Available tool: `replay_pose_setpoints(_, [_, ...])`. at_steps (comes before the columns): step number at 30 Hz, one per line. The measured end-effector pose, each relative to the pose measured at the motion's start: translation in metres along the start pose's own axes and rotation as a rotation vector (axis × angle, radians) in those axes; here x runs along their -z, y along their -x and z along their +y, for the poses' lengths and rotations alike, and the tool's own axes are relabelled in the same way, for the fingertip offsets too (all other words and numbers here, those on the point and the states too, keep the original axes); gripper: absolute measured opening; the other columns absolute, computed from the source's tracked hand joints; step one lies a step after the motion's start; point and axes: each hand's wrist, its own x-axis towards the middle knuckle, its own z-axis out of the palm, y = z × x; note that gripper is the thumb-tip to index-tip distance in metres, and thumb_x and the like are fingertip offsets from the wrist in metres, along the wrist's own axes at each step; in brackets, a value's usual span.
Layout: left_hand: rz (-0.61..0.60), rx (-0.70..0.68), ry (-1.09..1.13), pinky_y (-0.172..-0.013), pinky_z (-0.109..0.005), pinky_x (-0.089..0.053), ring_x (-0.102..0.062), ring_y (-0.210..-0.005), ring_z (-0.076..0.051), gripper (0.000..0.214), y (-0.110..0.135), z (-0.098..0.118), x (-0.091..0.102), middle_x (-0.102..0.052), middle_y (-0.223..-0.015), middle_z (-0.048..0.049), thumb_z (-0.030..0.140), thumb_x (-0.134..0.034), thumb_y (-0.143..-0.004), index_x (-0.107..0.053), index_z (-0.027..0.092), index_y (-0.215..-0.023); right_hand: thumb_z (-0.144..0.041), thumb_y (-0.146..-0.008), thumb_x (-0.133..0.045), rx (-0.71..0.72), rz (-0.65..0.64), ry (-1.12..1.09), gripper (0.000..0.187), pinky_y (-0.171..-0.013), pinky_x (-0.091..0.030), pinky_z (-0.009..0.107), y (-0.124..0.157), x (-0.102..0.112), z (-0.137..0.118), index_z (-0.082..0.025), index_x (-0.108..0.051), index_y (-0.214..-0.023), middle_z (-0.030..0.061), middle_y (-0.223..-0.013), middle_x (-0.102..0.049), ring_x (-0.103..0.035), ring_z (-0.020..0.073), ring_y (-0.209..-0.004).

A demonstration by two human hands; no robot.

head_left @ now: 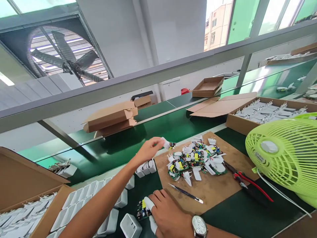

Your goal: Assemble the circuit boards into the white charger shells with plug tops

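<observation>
My left hand (151,147) reaches out past the near boxes, with white covers on its fingertips. Its thumb and fingers pinch a small part with electronic components (171,144), mostly hidden by the fingers. Closer to me, my right hand (168,211), also with white fingertip covers, grips a circuit board (142,211) that carries a yellow block. Just left of that board, a white plastic charger housing (131,226) lies tilted. A heap of circuit boards with white plastic pieces (195,157) covers part of a brown cardboard sheet (223,188).
Tweezers (185,193) and red-handled pliers (247,183) lie by the heap. A green fan (282,155) stands at right. White housings (81,195) line up at left beside a carton of white parts (27,215). Another filled carton (237,124) sits behind the fan.
</observation>
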Motion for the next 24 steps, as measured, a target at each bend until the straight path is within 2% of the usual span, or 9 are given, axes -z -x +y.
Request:
replay_pose_setpoints(4, [-0.215,-0.181,-0.017,-0.097,-0.033,-0.055,-0.068,-0.112,-0.025,0.047,0.017,0.034,-0.039,-0.072,-0.124,-0.0083,0.063,-0.068,-0.088,-0.078,0.023,-0.110,-0.030,-0.074,-0.067,-0.041,0.006,-0.001,0.038,-0.096,-0.044,0.045,0.001,0.004,-0.003,-0.008,-0.070,-0.104,0.0190,-0.128,-0.063,-0.052,0.0326,-0.110])
replay_pose_setpoints(6, [-0.351,-0.295,-0.099,-0.102,-0.037,-0.052,-0.068,-0.114,-0.026,0.042,0.026,0.042,-0.039,-0.073,-0.122,-0.0102,0.056,-0.066,-0.093,-0.077,0.022,-0.114,-0.027,-0.075,-0.066,-0.060,0.005,-0.023,0.039,-0.098,-0.043,0.046,0.002,0.008,-0.005,-0.008,-0.070,-0.108,0.0189,-0.130,-0.063,-0.052,0.0328,-0.112])
replay_pose_setpoints(8, [-0.410,-0.362,-0.152,-0.107,-0.038,-0.050,-0.066,-0.122,-0.028,0.037,0.036,0.046,-0.028,-0.071,-0.128,-0.0125,0.048,-0.064,-0.098,-0.075,0.020,-0.119,-0.025,-0.074,-0.066,-0.076,-0.019,-0.044,0.039,-0.100,-0.043,0.046,0.002,0.012,-0.006,-0.007,-0.070,-0.109,0.0191,-0.133,-0.062,-0.052,0.0335,-0.114])
replay_pose_setpoints(12, [-0.276,-0.346,-0.149,-0.112,-0.037,-0.048,-0.060,-0.134,-0.025,0.037,0.081,0.053,0.017,-0.064,-0.144,-0.0106,0.039,-0.066,-0.099,-0.068,0.023,-0.132,-0.021,-0.071,-0.066,-0.086,-0.060,-0.072,0.039,-0.104,-0.043,0.047,0.001,0.019,-0.008,-0.008,-0.070,-0.108,0.0199,-0.136,-0.060,-0.050,0.0348,-0.120])
replay_pose_setpoints(15, [-0.135,-0.280,-0.219,-0.114,-0.039,-0.048,-0.059,-0.136,-0.024,0.041,0.137,0.056,0.047,-0.062,-0.148,-0.0076,0.038,-0.064,-0.100,-0.063,0.027,-0.139,-0.016,-0.076,-0.060,-0.081,0.012,-0.114,0.037,-0.105,-0.044,0.049,0.001,0.019,-0.008,-0.011,-0.068,-0.111,0.0190,-0.134,-0.061,-0.050,0.0337,-0.120])
replay_pose_setpoints(17, [-0.044,-0.161,-0.310,-0.115,-0.042,-0.049,-0.057,-0.138,-0.026,0.044,0.181,0.048,0.051,-0.061,-0.149,-0.0056,0.040,-0.063,-0.100,-0.059,0.032,-0.143,-0.012,-0.079,-0.056,-0.066,0.082,-0.158,0.042,-0.104,-0.045,0.049,0.003,0.016,-0.008,-0.010,-0.065,-0.120,0.0186,-0.133,-0.061,-0.050,0.0323,-0.119])
replay_pose_setpoints(19, [0.054,-0.039,-0.408,-0.116,-0.046,-0.049,-0.057,-0.139,-0.028,0.049,0.224,0.029,0.041,-0.059,-0.150,-0.0053,0.044,-0.064,-0.099,-0.055,0.036,-0.146,-0.008,-0.081,-0.054,-0.051,0.146,-0.187,0.047,-0.101,-0.048,0.049,0.006,0.012,-0.008,-0.009,-0.059,-0.128,0.0183,-0.130,-0.062,-0.052,0.0310,-0.116])
replay_pose_setpoints(21, [0.132,0.057,-0.471,-0.115,-0.049,-0.050,-0.054,-0.142,-0.031,0.058,0.259,0.003,0.017,-0.052,-0.157,-0.0064,0.044,-0.065,-0.098,-0.046,0.038,-0.153,-0.006,-0.083,-0.052,-0.039,0.210,-0.204,0.048,-0.098,-0.051,0.048,0.008,0.008,-0.007,-0.010,-0.057,-0.132,0.0174,-0.125,-0.064,-0.054,0.0301,-0.113])
replay_pose_setpoints(24, [0.245,0.127,-0.463,-0.115,-0.053,-0.050,-0.048,-0.147,-0.034,0.080,0.289,-0.031,-0.027,-0.043,-0.162,-0.0098,0.041,-0.070,-0.094,-0.026,0.039,-0.162,-0.006,-0.086,-0.052,-0.016,0.322,-0.243,0.047,-0.094,-0.055,0.046,0.007,0.005,-0.004,-0.013,-0.054,-0.132,0.0148,-0.119,-0.066,-0.058,0.0281,-0.111])
